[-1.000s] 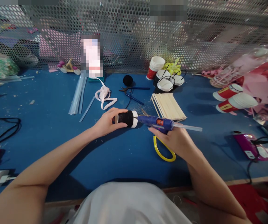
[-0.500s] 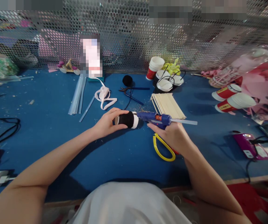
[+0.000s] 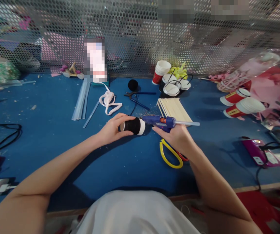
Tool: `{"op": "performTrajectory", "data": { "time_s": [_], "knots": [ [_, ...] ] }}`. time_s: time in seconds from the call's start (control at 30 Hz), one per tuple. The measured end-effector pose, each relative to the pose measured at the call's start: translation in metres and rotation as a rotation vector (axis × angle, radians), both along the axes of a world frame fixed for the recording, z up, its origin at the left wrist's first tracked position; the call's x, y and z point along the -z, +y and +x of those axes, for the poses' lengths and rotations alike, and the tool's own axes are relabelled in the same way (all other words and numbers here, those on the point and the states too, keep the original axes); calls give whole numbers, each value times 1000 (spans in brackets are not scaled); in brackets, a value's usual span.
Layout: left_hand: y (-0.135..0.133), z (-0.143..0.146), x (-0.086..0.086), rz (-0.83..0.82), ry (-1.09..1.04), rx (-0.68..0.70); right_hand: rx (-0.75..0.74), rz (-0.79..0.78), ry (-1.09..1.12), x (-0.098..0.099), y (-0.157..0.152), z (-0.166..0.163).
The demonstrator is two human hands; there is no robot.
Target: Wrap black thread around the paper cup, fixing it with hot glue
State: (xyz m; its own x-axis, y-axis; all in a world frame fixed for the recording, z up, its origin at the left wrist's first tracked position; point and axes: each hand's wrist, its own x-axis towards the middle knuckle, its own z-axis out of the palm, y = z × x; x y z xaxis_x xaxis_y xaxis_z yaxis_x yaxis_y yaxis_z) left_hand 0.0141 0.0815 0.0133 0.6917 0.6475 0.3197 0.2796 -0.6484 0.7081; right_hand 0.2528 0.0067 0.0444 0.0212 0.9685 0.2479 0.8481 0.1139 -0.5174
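My left hand (image 3: 113,129) is closed around a small paper cup (image 3: 133,126) wrapped in black, which lies on its side with a white band at its right end. In my right hand (image 3: 176,136) is a blue hot glue gun (image 3: 159,121), its nozzle at the upper edge of the cup's white band. A clear glue stick (image 3: 187,123) pokes out of the gun's back. Just below the gun lie yellow-handled scissors (image 3: 170,154), partly hidden by my right hand. Behind the cup are blue-handled pliers (image 3: 140,97) and a black ball (image 3: 133,85).
White ribbon (image 3: 108,100) and clear glue sticks (image 3: 81,100) lie left of centre. Wooden sticks (image 3: 175,110) sit behind the gun, with black-wrapped cups (image 3: 171,90) farther back. Red and white cups (image 3: 244,107) and a purple power strip (image 3: 260,151) are on the right. A perforated metal screen (image 3: 130,39) borders the table's back.
The glue gun and my right hand have shifted slightly left along the cup's upper edge. The cup looks turned a little in my left hand.
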Motion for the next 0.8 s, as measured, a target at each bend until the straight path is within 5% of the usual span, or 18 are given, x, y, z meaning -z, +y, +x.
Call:
{"op": "performTrajectory", "data": {
  "time_s": [0.8],
  "knots": [
    [1,-1,2,-58,-16,-1,12,-101,128,-11,-14,4]
  ]
}}
